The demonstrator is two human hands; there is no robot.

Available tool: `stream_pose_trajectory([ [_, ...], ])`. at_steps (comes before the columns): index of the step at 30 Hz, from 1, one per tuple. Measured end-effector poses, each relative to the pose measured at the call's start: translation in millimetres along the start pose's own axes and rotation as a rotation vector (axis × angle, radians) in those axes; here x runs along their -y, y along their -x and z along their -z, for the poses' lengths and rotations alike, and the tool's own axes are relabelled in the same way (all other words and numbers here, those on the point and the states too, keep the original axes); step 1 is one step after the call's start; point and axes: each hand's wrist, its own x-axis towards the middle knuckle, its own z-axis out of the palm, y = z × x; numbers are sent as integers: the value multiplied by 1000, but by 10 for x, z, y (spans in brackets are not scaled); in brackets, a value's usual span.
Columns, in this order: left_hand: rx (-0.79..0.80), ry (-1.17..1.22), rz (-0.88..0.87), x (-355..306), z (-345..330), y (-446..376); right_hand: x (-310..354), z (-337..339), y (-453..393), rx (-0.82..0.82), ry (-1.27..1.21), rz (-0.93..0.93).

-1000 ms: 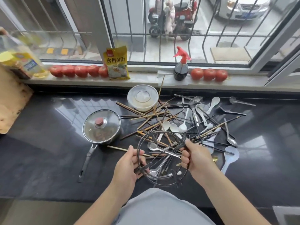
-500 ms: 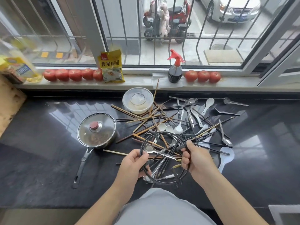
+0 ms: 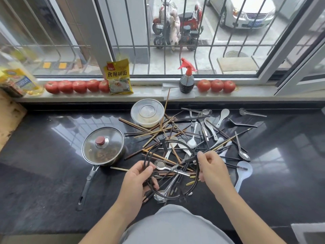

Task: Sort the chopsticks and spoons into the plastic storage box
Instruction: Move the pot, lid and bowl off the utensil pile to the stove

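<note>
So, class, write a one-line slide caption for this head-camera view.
Both hands, left hand and right hand, grip a black wire rack above scattered chopsticks and spoons.

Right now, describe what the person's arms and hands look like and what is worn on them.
Both forearms are bare up to the frame's bottom edge, with no sleeves in view. The left hand and right hand wear no gloves, rings, watch or bracelet. Grey clothing shows between the arms.
</note>
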Motion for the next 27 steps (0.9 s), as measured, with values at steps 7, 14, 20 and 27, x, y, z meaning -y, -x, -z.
stream_pose_trajectory([
  [7,-11,12,-30,34,-18,52,-94,-40,72,-7,400,280],
  [14,-74,151,46,9,-61,85,-114,-35,125,-231,489,477],
  [20,-64,178,99,-22,-100,101,-127,12,123,-275,492,529],
  [27,-58,172,138,-38,-85,102,-164,47,151,-217,561,509],
])
